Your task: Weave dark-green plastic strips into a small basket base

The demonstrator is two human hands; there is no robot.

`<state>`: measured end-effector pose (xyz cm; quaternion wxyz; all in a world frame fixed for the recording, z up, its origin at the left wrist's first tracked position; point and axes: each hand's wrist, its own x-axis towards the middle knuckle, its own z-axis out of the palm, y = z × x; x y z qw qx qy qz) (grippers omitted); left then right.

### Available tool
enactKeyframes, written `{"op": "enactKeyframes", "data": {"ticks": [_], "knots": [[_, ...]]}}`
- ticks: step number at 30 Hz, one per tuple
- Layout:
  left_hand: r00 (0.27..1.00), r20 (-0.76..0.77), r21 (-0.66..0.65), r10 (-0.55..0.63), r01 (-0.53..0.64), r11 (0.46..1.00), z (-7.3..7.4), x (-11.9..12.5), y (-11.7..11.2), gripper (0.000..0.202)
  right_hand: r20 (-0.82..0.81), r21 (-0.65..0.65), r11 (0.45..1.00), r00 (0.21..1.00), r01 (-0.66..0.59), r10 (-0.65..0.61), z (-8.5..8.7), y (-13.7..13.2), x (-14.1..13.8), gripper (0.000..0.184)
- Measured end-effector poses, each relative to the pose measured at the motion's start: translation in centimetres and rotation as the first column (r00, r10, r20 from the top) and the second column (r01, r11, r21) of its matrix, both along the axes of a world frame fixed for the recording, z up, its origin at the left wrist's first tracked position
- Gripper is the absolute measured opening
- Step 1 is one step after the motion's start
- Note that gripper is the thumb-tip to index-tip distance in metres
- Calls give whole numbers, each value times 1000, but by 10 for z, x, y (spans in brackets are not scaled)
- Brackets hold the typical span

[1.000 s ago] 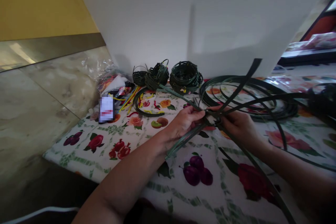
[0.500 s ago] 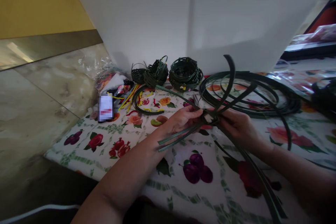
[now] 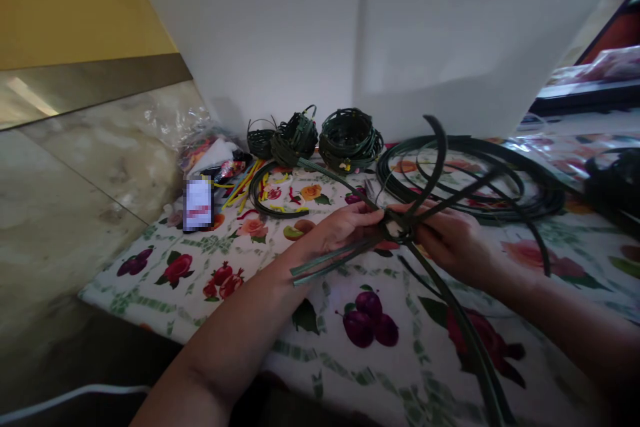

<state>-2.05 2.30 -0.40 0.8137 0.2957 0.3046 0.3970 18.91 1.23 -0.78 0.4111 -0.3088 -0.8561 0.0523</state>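
Note:
Between my two hands is a small ring-like weave of dark green flat strips (image 3: 399, 232), with loose ends sticking out on several sides. My left hand (image 3: 350, 225) pinches its left side, thumb on top and fingers underneath. On the right side my right hand (image 3: 447, 233) grips the weave and the strips beside it; some of its fingers are hidden behind them. One long strip (image 3: 473, 333) hangs down toward the front edge of the table. Another strip (image 3: 434, 160) curves upward above the weave.
Along the wall sit several dark green bundled coils (image 3: 351, 137). A big coil of strip (image 3: 545, 203) lies behind my right hand. Yellow and red pieces (image 3: 273, 183), a smaller coil (image 3: 257, 193), a blurred-out phone-like object (image 3: 199, 203) and a plastic bag (image 3: 200, 140) are at the left.
The long hanging strip has swung left and the upright strip has dipped slightly. Both hands keep their hold on the weave. The whole view has shifted a little.

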Motion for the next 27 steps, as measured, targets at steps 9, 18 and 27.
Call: {"op": "enactKeyframes", "data": {"ticks": [9, 18, 27], "knots": [[997, -78, 132, 0, 10, 991, -3, 0, 2, 37, -157, -244, 969, 985, 38, -78, 4, 3, -1, 32], [999, 37, 121, 11, -15, 993, -17, 5, 6, 39, -250, -374, 927, 964, -12, -88, -3, 3, -4, 29], [1000, -13, 150, 18, -16, 989, -13, 1, 2, 39, -296, -369, 926, 955, -79, -37, -11, -2, -12, 31]]}}
